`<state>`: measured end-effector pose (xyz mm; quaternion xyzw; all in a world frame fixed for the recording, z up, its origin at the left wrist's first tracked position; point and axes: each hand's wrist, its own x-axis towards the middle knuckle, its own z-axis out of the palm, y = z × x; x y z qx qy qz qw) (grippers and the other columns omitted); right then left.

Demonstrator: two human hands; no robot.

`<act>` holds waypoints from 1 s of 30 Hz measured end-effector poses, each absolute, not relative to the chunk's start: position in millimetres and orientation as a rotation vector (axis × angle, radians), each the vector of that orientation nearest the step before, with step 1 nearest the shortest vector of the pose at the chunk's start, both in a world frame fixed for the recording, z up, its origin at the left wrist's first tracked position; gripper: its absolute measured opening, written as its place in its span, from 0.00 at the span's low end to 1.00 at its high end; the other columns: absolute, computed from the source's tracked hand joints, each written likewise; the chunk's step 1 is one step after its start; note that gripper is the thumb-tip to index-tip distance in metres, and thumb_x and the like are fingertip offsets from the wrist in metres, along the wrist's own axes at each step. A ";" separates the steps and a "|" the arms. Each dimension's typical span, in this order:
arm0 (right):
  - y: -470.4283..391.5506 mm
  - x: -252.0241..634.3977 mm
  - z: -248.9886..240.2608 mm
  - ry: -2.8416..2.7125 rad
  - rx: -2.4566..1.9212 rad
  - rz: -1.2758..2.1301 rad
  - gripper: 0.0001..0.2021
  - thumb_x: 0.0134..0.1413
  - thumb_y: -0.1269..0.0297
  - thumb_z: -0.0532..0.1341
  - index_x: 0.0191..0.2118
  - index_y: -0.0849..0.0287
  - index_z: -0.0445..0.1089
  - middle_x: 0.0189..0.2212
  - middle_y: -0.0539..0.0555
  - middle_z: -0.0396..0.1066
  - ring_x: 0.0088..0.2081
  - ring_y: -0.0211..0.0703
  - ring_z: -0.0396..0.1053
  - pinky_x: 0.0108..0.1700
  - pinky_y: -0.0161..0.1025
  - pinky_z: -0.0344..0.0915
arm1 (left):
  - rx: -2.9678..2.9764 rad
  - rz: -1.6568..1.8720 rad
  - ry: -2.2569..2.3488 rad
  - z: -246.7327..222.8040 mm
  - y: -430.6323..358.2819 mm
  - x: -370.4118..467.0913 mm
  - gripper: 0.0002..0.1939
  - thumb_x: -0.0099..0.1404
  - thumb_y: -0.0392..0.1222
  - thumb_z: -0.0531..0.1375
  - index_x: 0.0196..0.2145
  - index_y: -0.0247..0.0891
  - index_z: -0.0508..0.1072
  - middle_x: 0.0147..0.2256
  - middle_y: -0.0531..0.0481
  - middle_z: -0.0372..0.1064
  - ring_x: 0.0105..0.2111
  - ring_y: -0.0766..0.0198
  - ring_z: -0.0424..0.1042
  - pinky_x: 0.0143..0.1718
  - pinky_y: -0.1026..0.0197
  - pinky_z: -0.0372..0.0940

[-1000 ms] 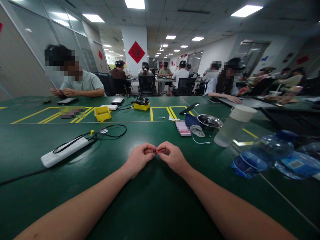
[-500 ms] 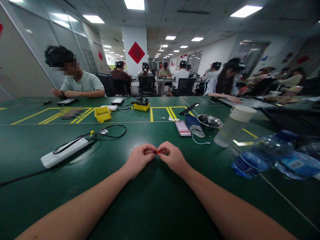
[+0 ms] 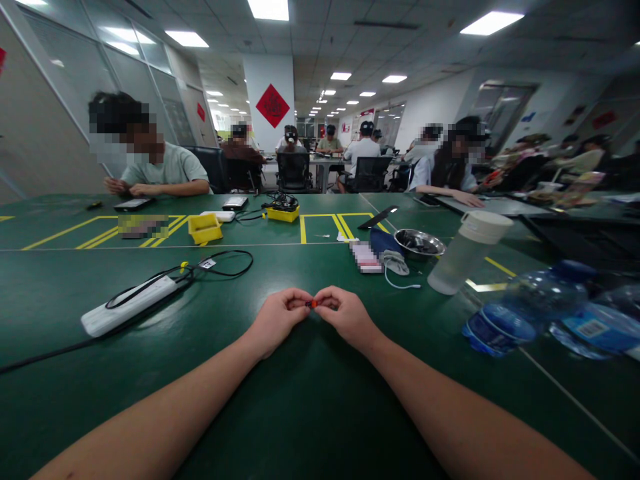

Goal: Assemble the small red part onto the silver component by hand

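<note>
Fingers (image 3: pixel 299 294) of our left hand (image 3: pixel 281 320) are pinching the dark end of a small red-and-dark piece (image 3: pixel 315 304), while those of our right hand (image 3: pixel 345 317) are closing narrowly on its red end. We are holding it in the middle of the scene, over the near part of the green surface (image 3: pixel 300 413), with our fingertips nearly meeting around it (it is showing too small for us to tell what it is). Both our forearms are reaching in from the near edge.

To the left, a long white block (image 3: pixel 133 303) is lying with a black cable (image 3: pixel 228 252) looping beyond it. On the far side, a yellow tray (image 3: pixel 205 230) is standing left of a yellow box (image 3: pixel 283 214) that is holding black cables. To the right, a metal bowl (image 3: pixel 419 256) is sitting between a dark blue pouch (image 3: pixel 381 241) and a frosted bottle (image 3: pixel 455 270); nearer, two clear bottles with blue labels are standing close together, one (image 3: pixel 525 307) left of the other (image 3: pixel 595 327). Across from us, a person in a pale shirt (image 3: pixel 167 170) is sitting at the far left.
</note>
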<state>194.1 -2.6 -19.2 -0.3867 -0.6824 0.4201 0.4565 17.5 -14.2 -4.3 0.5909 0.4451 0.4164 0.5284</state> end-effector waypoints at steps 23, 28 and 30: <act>-2.8 195.0 -18.0 -1.734 -0.982 0.962 0.06 0.48 0.70 0.62 0.35 0.60 0.72 0.31 0.53 0.75 0.32 0.40 0.72 0.36 0.37 0.68 | 1.496 0.983 1.087 -7.7 -11.8 16.1 0.11 0.56 0.36 0.61 0.39 0.37 0.75 0.34 0.47 0.76 0.34 0.62 0.75 0.36 0.63 0.66; -1.8 195.4 -20.6 -1.754 -0.989 0.933 0.07 0.48 0.71 0.61 0.36 0.60 0.72 0.31 0.53 0.75 0.32 0.41 0.72 0.37 0.38 0.68 | 1.564 0.985 1.112 -7.7 -11.9 16.3 0.11 0.57 0.36 0.60 0.39 0.36 0.74 0.34 0.48 0.76 0.34 0.62 0.74 0.36 0.62 0.65; -1.9 195.2 -20.5 -1.760 -0.993 0.924 0.07 0.48 0.71 0.61 0.36 0.60 0.72 0.31 0.53 0.75 0.33 0.41 0.72 0.38 0.38 0.68 | 1.608 0.995 1.133 -6.1 -12.7 17.0 0.10 0.57 0.35 0.59 0.39 0.36 0.74 0.34 0.48 0.75 0.34 0.62 0.74 0.36 0.62 0.65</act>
